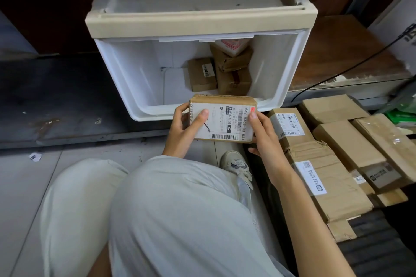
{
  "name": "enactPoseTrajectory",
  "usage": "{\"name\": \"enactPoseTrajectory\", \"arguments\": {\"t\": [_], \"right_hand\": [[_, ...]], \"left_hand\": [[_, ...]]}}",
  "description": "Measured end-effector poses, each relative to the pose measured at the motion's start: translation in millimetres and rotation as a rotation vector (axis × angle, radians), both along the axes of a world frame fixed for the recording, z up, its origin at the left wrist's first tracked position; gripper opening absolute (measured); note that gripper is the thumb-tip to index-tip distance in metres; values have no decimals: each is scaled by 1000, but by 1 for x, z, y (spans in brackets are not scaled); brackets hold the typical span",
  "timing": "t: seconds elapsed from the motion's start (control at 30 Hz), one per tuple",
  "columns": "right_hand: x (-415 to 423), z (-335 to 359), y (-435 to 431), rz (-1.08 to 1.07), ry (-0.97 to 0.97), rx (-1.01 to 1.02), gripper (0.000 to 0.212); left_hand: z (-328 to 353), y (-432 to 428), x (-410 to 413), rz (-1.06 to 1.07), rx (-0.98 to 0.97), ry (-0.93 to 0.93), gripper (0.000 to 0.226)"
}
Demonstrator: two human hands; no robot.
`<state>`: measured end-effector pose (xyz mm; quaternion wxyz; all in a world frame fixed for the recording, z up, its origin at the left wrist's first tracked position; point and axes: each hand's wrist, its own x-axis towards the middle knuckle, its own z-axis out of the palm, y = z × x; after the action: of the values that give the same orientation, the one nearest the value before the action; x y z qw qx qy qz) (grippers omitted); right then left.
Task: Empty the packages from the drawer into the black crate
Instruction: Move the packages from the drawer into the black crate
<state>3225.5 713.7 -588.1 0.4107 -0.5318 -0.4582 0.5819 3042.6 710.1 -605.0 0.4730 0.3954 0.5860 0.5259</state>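
Note:
A brown cardboard package with a white shipping label sits between both my hands, just in front of the open white drawer. My left hand grips its left end, thumb on the label. My right hand grips its right end. Inside the drawer lie a small brown box, a taller taped brown package and a white package with red print at the back. The black crate at the lower right holds several cardboard packages.
The drawer belongs to a beige plastic cabinet. My knees in light trousers fill the lower middle, with my shoe beside the crate. A black cable crosses a wooden surface at the right. A paper scrap lies on the floor.

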Motion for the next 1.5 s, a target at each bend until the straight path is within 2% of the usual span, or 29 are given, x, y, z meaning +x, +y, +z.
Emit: {"name": "enactPoseTrajectory", "arguments": {"t": [0.13, 0.23, 0.43, 0.57, 0.73, 0.93, 1.1, 1.2, 1.3, 1.4, 1.5], "right_hand": [[2, -5, 0, -50, 41, -3, 63], [8, -7, 3, -121, 94, -27, 60], [29, -8, 3, -184, 145, 11, 61], [38, 3, -1, -197, 181, 82, 53], [44, 22, 0, -265, 193, 143, 48], [72, 32, 2, -422, 271, 160, 43], [105, 19, -3, -571, 294, 133, 53], [125, 15, -10, -687, 270, 105, 70], [153, 12, -21, -737, 246, 56, 73], [184, 11, -44, -691, 133, -13, 71], [221, 8, -78, -508, -79, -96, 83]], "left_hand": [[1, -1, 2, -70, -41, 29, 44], [3, -1, 7, -156, -87, 87, 39], [11, 9, 8, -385, -132, 157, 56], [24, 18, 3, -497, -124, 162, 51], [70, 38, 3, -671, -96, 343, 85], [133, 67, 58, -756, -29, 602, 59], [126, 78, 130, -704, 53, 665, 52], [100, 71, 167, -600, 97, 554, 46], [83, 62, 192, -618, 82, 546, 43], [75, 52, 205, -707, 43, 519, 40], [66, 40, 212, -834, 16, 506, 42]]}}
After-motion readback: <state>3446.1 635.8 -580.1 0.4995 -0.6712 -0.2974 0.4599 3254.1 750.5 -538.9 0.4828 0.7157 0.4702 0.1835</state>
